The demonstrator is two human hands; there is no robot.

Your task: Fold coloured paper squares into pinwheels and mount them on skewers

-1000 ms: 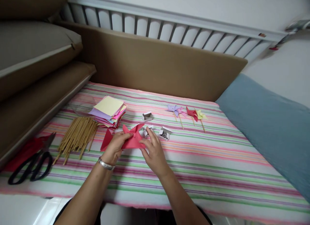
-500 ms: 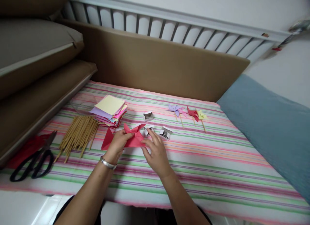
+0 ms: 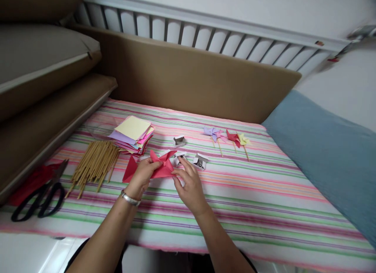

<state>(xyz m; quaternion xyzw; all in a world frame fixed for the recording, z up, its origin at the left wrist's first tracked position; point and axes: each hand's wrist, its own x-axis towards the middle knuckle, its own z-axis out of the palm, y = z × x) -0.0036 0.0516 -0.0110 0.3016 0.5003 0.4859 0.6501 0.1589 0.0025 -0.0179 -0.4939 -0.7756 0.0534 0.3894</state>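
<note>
A red paper pinwheel (image 3: 166, 163), some of its points folded in toward the middle, is held low above the cloth. My left hand (image 3: 144, 172) grips its left part, with the thumb pressed on top near the centre. At the right edge of the paper, the thumb and a finger of my right hand (image 3: 189, 185) pinch it, while the other fingers stretch forward toward a small white box (image 3: 180, 157). Another small box (image 3: 200, 161) with shiny metal bits lies just right of these fingers, and a third box (image 3: 179, 141) stands behind.
Finished pinwheels (image 3: 233, 137) on sticks lie at the back right. Left of my hands are a stack of coloured paper squares (image 3: 133, 128), a bundle of thin sticks (image 3: 93, 163) and black-handled scissors (image 3: 44, 196). A brown padded panel (image 3: 188, 77) borders the striped cloth (image 3: 249, 210).
Almost nothing differs. Both hands keep the same hold on the red paper, and the view has shifted very slightly.
</note>
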